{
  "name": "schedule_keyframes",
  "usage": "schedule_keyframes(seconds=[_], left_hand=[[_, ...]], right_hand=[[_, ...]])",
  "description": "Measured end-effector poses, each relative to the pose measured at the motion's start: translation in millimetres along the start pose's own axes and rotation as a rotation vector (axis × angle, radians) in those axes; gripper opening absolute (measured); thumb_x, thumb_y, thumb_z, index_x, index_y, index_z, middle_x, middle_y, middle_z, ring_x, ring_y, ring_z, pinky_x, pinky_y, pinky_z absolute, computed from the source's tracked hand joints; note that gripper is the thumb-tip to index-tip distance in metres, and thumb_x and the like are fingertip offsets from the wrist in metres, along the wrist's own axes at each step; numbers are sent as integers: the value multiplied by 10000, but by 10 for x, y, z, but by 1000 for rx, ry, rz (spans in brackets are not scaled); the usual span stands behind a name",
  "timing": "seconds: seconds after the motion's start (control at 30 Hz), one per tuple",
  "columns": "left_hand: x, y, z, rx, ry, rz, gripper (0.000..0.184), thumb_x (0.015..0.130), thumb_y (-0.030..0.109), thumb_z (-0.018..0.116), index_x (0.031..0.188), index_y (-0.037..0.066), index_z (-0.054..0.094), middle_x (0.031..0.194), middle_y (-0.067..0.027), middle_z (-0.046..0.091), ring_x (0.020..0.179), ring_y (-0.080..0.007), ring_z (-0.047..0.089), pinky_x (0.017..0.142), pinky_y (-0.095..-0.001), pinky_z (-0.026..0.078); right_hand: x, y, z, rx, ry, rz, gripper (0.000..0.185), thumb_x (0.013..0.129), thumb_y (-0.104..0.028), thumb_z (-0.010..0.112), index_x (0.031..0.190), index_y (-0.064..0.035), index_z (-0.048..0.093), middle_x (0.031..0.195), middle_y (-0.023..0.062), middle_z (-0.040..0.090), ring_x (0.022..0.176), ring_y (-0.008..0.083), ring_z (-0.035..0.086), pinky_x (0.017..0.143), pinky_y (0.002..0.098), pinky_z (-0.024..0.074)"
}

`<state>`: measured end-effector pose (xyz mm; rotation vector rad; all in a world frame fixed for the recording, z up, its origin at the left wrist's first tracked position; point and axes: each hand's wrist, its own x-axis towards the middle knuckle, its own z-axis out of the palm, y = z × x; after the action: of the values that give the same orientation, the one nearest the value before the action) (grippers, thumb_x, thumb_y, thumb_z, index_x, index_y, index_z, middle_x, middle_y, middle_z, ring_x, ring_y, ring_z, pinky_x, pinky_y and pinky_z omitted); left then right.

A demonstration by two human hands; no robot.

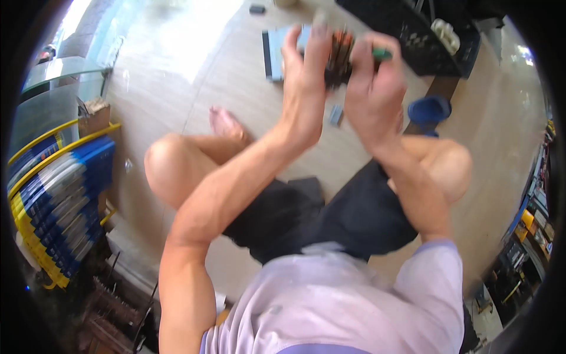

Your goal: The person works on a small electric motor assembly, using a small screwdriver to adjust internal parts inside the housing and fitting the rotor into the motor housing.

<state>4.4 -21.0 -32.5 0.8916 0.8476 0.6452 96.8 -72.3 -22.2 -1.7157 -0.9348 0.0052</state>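
Observation:
Both hands are raised at the top centre of the head view, somewhat blurred by motion. Between them is a dark part with copper-orange pieces. My left hand grips its left side with closed fingers. My right hand is closed around its right side, and a small green thing shows at its fingers. Behind my left hand a light blue flat box with a dark edge lies on the floor. A small grey-blue block rests on the floor below the hands.
A black crate with a pale object stands at the upper right, above a blue bowl-like container. At left, a yellow rack holds blue and white packets. Shelves with goods line the right edge. My bent legs flank the tiled floor.

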Motion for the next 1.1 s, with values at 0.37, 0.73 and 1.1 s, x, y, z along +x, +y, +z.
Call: schedule_keyframes(seconds=[0.37,0.73,1.1], left_hand=[[184,485,273,-145,-100,18,567,1002,628,530,1262,133,627,1089,8,671,993,-94,624,811,-277,516],[279,320,51,-109,-232,-263,742,939,822,396,1390,250,536,1259,-47,628,1090,-172,650,837,-438,589],[15,541,123,-358,-251,46,1069,930,802,465,1636,111,56,1459,-122,423,1353,-226,430,1183,-390,293]], right_hand=[[329,58,226,-1,98,-121,203,1049,-215,584,960,-33,566,748,194,633,699,390,663,625,453,497],[265,178,228,-115,122,-189,242,1060,-255,574,965,-33,579,796,200,626,718,392,644,642,446,489],[335,-164,113,-35,139,-575,215,846,40,730,1018,-36,627,859,93,613,704,270,622,590,344,508]])
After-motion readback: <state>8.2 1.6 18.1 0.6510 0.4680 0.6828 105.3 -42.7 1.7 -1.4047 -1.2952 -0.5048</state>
